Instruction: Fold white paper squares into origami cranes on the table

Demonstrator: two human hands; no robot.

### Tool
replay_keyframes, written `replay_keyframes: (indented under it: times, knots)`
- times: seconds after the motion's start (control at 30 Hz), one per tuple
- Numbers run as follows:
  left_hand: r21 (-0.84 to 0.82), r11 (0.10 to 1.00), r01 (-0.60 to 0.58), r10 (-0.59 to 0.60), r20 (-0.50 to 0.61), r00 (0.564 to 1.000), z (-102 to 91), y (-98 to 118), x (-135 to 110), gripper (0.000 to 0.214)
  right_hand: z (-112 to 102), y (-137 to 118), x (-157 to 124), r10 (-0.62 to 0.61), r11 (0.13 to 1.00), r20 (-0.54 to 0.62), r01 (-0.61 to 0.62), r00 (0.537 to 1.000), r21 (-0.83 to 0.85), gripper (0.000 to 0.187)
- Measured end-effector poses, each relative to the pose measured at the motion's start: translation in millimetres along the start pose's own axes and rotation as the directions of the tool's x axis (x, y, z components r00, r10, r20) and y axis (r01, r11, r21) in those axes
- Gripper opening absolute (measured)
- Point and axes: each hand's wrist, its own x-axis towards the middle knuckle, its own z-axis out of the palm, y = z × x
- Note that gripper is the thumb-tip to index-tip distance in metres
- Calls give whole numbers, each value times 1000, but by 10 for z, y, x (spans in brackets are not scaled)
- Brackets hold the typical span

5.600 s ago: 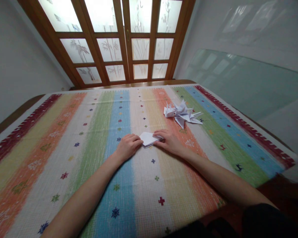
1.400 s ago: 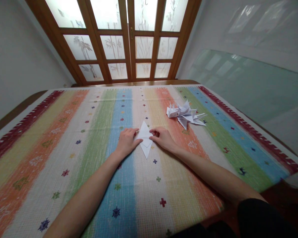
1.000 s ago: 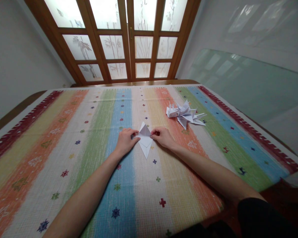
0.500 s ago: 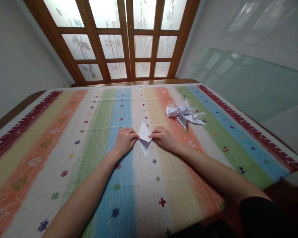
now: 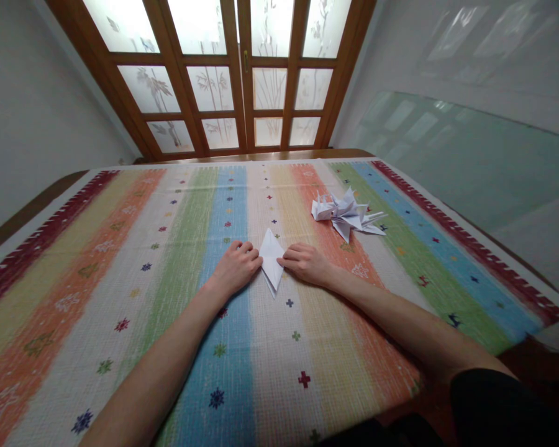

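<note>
A folded white paper (image 5: 272, 261), shaped like a narrow diamond, lies on the tablecloth in front of me with one point away from me and one toward me. At its left corner is my left hand (image 5: 241, 264), fingers curled and pressed together on the edge. My right hand (image 5: 305, 262) pinches the right corner between thumb and fingers. The top layer covers most of the lower half, and a second layer's edge shows at the lower left.
Several folded white paper cranes (image 5: 348, 212) sit in a cluster to the right, beyond my right hand. A striped tablecloth (image 5: 186, 248) covers the table. Wooden doors with frosted panes (image 5: 214, 87) stand behind it, and a glass panel (image 5: 466, 161) leans along the right wall.
The paper's top flap, raised and short before, now lies down toward me over the lower half. Both hands stay at the side corners, with the fingers shifted slightly.
</note>
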Motion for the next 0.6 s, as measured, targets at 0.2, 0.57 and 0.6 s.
replay_keyframes:
  times: [0.2,0.57,0.6]
  knots:
    - [-138,984,117,-115,21,993,-67,98,-3,19,-68,-51,-46,38,993,30,-41,999,107,27]
    - [-271,933,237,-167,258,952,93,421,5,75,-168,-212,-290,143,962,255,-195,956,189,59]
    - [-275,934,230,-158,260,953,99,406,-14,77,-189,-217,-319,156,957,268,-213,951,196,60]
